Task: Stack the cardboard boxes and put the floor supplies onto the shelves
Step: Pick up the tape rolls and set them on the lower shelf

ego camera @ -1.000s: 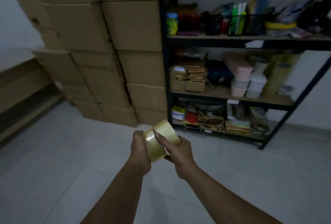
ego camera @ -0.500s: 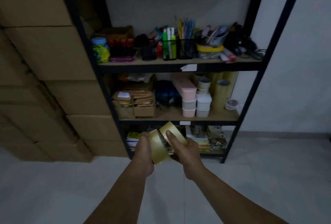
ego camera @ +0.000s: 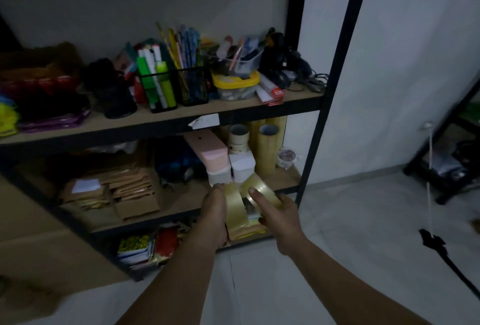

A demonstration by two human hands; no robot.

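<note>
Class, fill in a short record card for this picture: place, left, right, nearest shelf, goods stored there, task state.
place: black metal shelving unit with wooden boards on a pale tiled floor
left: left hand grips a translucent yellowish roll of packing tape
right: right hand holds a second matching tape roll, index finger across its rim
nearest shelf: middle board, just behind both rolls
goods stored there: tall stacked tape rolls, pink lidded plastic box
task state: neither roll shelved yet

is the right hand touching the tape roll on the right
Touching. The head view shows the right hand gripping the right tape roll, index finger lying across its outer band.
</note>
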